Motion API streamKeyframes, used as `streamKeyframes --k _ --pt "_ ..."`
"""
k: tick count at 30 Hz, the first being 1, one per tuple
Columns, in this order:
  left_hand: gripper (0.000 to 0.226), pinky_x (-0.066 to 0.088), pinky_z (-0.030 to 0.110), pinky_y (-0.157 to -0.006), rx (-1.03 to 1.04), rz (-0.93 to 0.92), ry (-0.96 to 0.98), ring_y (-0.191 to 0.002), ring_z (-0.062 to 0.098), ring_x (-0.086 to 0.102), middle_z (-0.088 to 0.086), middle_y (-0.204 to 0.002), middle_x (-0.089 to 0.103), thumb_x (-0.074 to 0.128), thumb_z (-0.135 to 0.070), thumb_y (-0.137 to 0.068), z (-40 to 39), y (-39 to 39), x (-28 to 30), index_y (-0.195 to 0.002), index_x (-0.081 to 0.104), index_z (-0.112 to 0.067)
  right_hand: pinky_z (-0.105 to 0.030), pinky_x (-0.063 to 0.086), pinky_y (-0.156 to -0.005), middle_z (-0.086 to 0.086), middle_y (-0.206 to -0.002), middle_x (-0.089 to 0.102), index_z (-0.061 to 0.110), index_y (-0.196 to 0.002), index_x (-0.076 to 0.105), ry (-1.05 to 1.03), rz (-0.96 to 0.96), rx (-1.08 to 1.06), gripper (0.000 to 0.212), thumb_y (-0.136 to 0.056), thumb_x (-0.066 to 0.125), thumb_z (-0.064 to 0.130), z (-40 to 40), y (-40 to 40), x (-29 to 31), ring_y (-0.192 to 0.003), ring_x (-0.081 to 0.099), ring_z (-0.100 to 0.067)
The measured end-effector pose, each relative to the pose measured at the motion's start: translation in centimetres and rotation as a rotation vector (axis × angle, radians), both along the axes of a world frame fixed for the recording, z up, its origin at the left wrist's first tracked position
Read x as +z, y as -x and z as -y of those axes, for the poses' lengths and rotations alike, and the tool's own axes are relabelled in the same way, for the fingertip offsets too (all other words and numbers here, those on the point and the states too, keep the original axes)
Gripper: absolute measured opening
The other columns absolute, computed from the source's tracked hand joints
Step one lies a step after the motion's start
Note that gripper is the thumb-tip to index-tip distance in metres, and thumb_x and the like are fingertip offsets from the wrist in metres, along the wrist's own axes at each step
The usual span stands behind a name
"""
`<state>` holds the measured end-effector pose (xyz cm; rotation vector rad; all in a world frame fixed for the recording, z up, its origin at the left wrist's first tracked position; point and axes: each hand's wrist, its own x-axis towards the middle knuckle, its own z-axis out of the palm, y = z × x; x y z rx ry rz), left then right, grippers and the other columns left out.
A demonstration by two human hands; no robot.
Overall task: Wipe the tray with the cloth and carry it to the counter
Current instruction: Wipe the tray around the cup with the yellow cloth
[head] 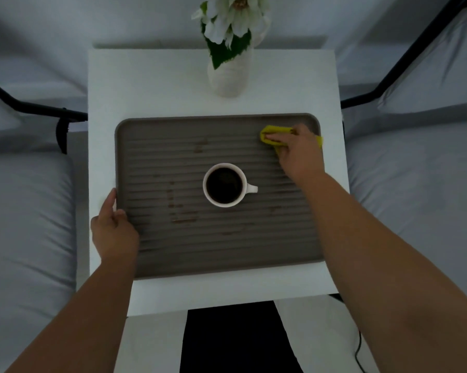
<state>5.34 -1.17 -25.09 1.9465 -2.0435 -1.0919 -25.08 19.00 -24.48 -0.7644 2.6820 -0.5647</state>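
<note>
Your right hand [297, 149] presses the yellow cloth [270, 134] flat on the far right corner of the tray [227, 243], the fingers closed over the bunched fabric, so the grip is pinching the cloth against the ribbed floor. Your left hand [113, 227] holds the left rim of the tray, thumb on the inside and fingers wrapped on the outside edge; this grip is closed on the rim and keeps the tray steady.

The tray lies on the small white surface [151, 84], and a white mug of dark coffee [224, 184] stands in its middle, handle to the right. Brown stains [183, 218] lie left of the mug and also behind it. This is the danger, I think: when you sweep the cloth toward the stains, your wrist can knock the full mug and spill more. A strong push may also slide the tray toward the vase with white flowers [228, 74], which stands just behind it.

Your right arm reaches long and diagonal across the tray's right side, the wrist low. Your left arm is bent less and comes in straight from below.
</note>
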Motion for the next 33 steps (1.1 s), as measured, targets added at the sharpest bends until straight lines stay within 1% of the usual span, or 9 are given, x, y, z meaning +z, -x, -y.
streamKeyframes --k 3,7,10,14,19,24,27,30,33 --pt "0.049 0.053 0.054 -0.087 0.009 0.011 -0.011 -0.085 0.037 0.061 0.021 -0.107 0.06 0.035 -0.02 -0.099 0.0 0.0 0.0 -0.136 0.041 -0.052 -0.043 0.048 -0.088 -0.018 -0.119 0.051 0.028 -0.119 0.064 -0.047 -0.043 -0.238 0.043 -0.085 0.053 0.005 0.0 -2.4 -0.1 -0.095 0.054 -0.039" --pt "0.049 0.052 0.05 -0.09 0.017 -0.014 -0.021 -0.084 0.033 0.06 0.019 -0.109 0.061 0.037 -0.018 -0.098 0.0 0.0 0.2 -0.136 0.045 -0.048 -0.041 0.047 -0.085 -0.019 -0.122 0.049 0.028 -0.12 0.063 -0.02 -0.001 -0.054 0.047 -0.082 0.053 0.003 3.3 -5.7 -0.2 -0.094 0.054 -0.041" --pt "0.049 0.053 0.041 -0.084 0.032 -0.051 -0.035 -0.08 0.029 0.06 0.015 -0.109 0.062 0.037 -0.016 -0.099 0.2 0.0 0.3 -0.136 0.047 -0.047 -0.024 0.044 -0.087 -0.016 -0.116 0.055 0.026 -0.117 0.066 0.081 0.074 0.006 0.041 -0.084 0.056 0.004 2.4 -4.7 -0.3 -0.096 0.059 -0.032" --pt "0.049 0.044 0.025 -0.07 0.043 -0.084 -0.041 -0.063 0.011 0.049 0.013 -0.102 0.064 0.036 -0.008 -0.1 0.0 0.2 0.7 -0.139 0.049 -0.034 -0.015 0.039 -0.091 -0.012 -0.122 0.056 0.023 -0.12 0.065 0.13 0.1 -0.301 0.034 -0.09 0.055 0.01 -1.7 -2.7 0.2 -0.105 0.059 -0.023" --pt "0.05 0.053 0.038 -0.086 0.063 -0.094 -0.094 -0.08 0.02 0.057 0.01 -0.107 0.065 0.035 -0.009 -0.1 0.1 0.2 0.9 -0.14 0.048 -0.037 -0.018 0.038 -0.091 -0.014 -0.122 0.05 0.023 -0.124 0.061 0.07 0.132 -0.312 0.036 -0.092 0.051 0.009 -1.4 -5.7 0.5 -0.101 0.058 -0.027" --pt "0.049 0.054 0.044 -0.084 0.061 -0.089 -0.13 -0.083 0.03 0.061 0.012 -0.114 0.061 0.036 -0.017 -0.101 0.4 0.0 0.5 -0.135 0.045 -0.05 0.001 0.03 -0.092 -0.006 -0.12 0.059 0.025 -0.117 0.067 0.13 0.209 -0.072 0.035 -0.089 0.058 0.006 -0.5 -6.6 0.0 -0.105 0.061 -0.018" --pt "0.049 0.054 0.045 -0.085 0.096 -0.116 -0.158 -0.079 0.019 0.057 0.008 -0.111 0.063 0.038 -0.016 -0.1 0.3 0.1 0.7 -0.134 0.048 -0.05 -0.011 0.041 -0.085 -0.009 -0.118 0.055 0.026 -0.121 0.064 0.112 0.186 -0.253 0.032 -0.093 0.053 0.013 -2.6 -5.2 0.8 -0.097 0.058 -0.019" --pt "0.048 0.047 0.031 -0.073 0.11 -0.142 -0.166 -0.071 0.011 0.053 0.006 -0.105 0.063 0.039 -0.016 -0.098 0.4 -0.2 0.6 -0.134 0.049 -0.047 -0.023 0.04 -0.09 -0.016 -0.12 0.048 0.021 -0.128 0.058 0.054 0.128 -0.477 0.037 -0.094 0.048 0.008 -3.7 -5.4 0.7 -0.101 0.055 -0.029" --pt "0.047 0.048 0.031 -0.079 0.098 -0.14 -0.162 -0.077 0.011 0.056 0.007 -0.107 0.065 0.04 -0.018 -0.099 0.5 -0.3 0.4 -0.135 0.049 -0.047 -0.039 0.044 -0.098 -0.016 -0.128 0.043 0.024 -0.127 0.058 -0.019 0.164 -0.409 0.041 -0.091 0.05 0.005 -2.0 -6.7 0.3 -0.101 0.057 -0.036"
